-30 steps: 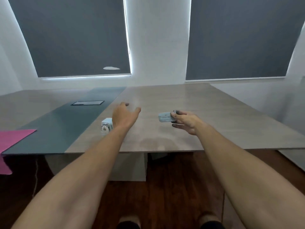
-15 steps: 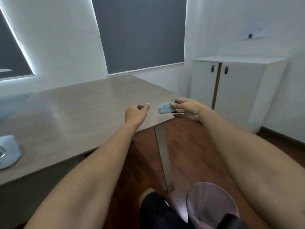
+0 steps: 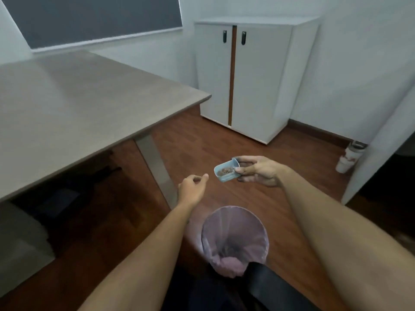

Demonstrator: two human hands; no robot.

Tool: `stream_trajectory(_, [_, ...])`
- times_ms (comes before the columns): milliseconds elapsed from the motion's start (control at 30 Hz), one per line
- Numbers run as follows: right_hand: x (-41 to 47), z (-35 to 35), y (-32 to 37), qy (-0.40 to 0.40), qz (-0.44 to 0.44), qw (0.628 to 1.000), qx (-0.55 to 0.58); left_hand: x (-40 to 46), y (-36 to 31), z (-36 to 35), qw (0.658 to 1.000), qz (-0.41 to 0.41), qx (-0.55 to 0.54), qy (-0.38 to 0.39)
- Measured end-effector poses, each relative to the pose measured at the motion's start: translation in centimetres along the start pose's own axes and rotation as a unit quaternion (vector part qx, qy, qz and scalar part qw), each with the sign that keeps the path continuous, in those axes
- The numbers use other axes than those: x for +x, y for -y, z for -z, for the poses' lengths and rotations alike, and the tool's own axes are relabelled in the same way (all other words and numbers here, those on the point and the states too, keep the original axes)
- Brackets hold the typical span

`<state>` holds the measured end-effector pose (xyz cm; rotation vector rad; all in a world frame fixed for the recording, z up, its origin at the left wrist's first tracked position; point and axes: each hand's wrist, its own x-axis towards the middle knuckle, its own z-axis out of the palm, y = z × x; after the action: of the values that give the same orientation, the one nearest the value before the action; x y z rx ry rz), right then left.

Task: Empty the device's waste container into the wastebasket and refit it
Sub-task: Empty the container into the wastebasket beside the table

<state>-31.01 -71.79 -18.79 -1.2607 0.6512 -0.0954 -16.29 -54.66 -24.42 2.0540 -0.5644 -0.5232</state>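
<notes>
Container (image 3: 226, 171) with brown scraps pinched in right hand (image 3: 260, 170), open mouth facing left, beyond the wastebasket (image 3: 234, 240) rim, not yet over it; left hand (image 3: 192, 190) loosely curled, empty.

From my feed the wastebasket (image 3: 234, 239) has its near rim hidden behind a dark leg; the bench (image 3: 67, 104) runs off frame left.

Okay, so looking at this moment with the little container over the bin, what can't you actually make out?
Head view only:
- The waste container: the brownish contents are too small and blurred to identify; the right hand covers its far end.
- The wastebasket: a dark shape at the bottom edge hides its near rim.
- The device itself is out of frame.
- The left hand: back toward camera, palm hidden; appears empty.
</notes>
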Motion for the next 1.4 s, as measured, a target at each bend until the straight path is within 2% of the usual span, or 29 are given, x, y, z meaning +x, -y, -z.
stream_trajectory(200, [3.3, 4.1, -10.6, -0.033, -0.082, 0.996, 0.029, 0.6, 8.1, -7.9, 0.993, 0.088, 0.059, 0.058])
stream_trajectory(367, [4.9, 5.4, -17.1, -0.062, -0.147, 0.987, 0.009, 0.1, 12.9, -11.6, 0.982, 0.133, 0.12, 0.062])
stream_trajectory(533, [6.0, 5.3, -21.1, -0.111, -0.188, 0.973, -0.075, -0.2, 16.2, -13.6, 0.969, 0.236, 0.074, 0.027])
stream_trajectory(633, [7.0, 4.7, -22.8, -0.125, -0.209, 0.959, -0.144, -0.4, 17.2, -14.2, 0.953, 0.302, 0.01, 0.017])
stream_trajectory(733, [8.5, 4.2, -24.3, -0.144, -0.19, 0.95, -0.202, -0.4, 18.0, -14.6, 0.953, 0.303, -0.012, 0.008])
stream_trajectory(833, [9.5, 4.0, -25.0, -0.121, -0.154, 0.903, -0.383, -0.9, 18.8, -14.6, 0.957, 0.287, -0.037, -0.002])
stream_trajectory(900, [10.2, 3.7, -25.3, -0.104, -0.147, 0.871, -0.457, -0.9, 19.1, -14.4, 0.96, 0.278, -0.041, -0.009])
stream_trajectory(1133, [12.0, 2.2, -26.8, -0.09, -0.069, 0.804, -0.583, -0.8, 19.2, -14.0, 0.96, 0.278, -0.034, -0.014])
stream_trajectory(1400, [12.1, 1.1, -27.6, -0.015, -0.007, 0.717, -0.697, -0.6, 19.3, -14.1, 0.958, 0.282, -0.057, -0.016])
